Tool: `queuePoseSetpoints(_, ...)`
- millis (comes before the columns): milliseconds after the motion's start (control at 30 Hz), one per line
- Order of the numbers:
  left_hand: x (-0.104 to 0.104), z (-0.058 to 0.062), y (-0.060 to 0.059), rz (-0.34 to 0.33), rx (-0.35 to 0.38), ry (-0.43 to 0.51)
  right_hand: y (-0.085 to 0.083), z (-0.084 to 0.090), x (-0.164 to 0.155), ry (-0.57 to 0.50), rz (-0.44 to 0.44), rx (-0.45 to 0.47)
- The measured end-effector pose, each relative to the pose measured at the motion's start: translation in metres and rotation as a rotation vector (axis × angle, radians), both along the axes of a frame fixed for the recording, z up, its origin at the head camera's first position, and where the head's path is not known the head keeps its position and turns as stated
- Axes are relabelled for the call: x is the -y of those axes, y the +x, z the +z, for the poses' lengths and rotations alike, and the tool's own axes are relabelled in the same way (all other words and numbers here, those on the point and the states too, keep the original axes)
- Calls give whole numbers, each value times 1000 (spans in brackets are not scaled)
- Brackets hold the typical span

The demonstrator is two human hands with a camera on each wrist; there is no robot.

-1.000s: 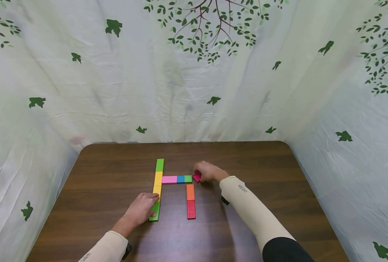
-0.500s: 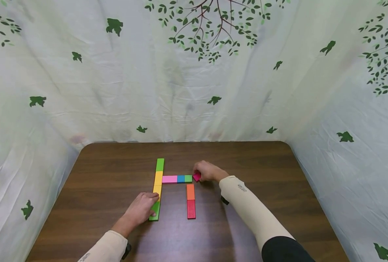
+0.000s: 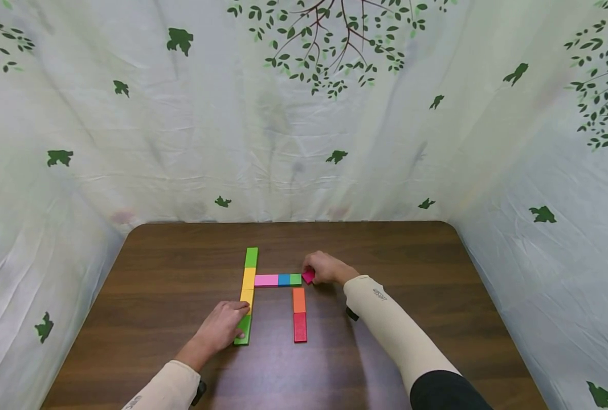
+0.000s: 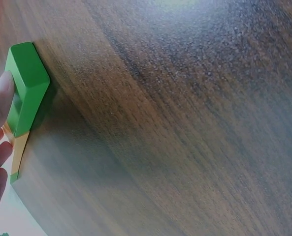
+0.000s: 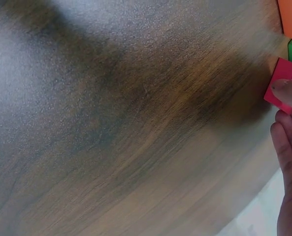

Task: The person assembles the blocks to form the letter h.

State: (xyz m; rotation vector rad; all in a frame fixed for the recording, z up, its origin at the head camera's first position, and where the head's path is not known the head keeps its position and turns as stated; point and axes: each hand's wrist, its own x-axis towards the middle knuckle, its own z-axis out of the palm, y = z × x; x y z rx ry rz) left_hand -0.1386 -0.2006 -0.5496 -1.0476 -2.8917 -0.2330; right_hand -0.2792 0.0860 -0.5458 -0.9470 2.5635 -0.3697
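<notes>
In the head view a straight column of blocks runs away from me: a green block (image 3: 245,326) nearest, two yellow blocks (image 3: 249,279), and a far green block (image 3: 251,257). My left hand (image 3: 220,328) lies at the near end, thumb touching the near green block and a finger on the closer yellow one. A row of pink (image 3: 266,280), blue (image 3: 284,279) and small green (image 3: 296,279) blocks extends rightward from the column. At its right end my right hand (image 3: 326,267) pinches a magenta block (image 5: 279,83), turned at an angle beside the small green one.
An orange block (image 3: 298,300) and a red block (image 3: 300,328) form a short line below the row's right end. Everything rests on a brown wooden table (image 3: 386,245). A white curtain (image 3: 283,131) with leaf prints hangs behind the table's far edge.
</notes>
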Motion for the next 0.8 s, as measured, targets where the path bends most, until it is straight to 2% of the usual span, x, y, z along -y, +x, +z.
queuePoseSetpoints(233, 1, 0, 0, -11, -21, 21, -3, -5, -2, -38, 71, -81)
queuePoseSetpoints(467, 2, -2, -1, -25, -46, 30, -1, -1, -1, -17, 33, -34)
queuePoseSetpoints(800, 2, -2, -1, -32, -46, 33, 0, 2, -3, 21, 5, -16)
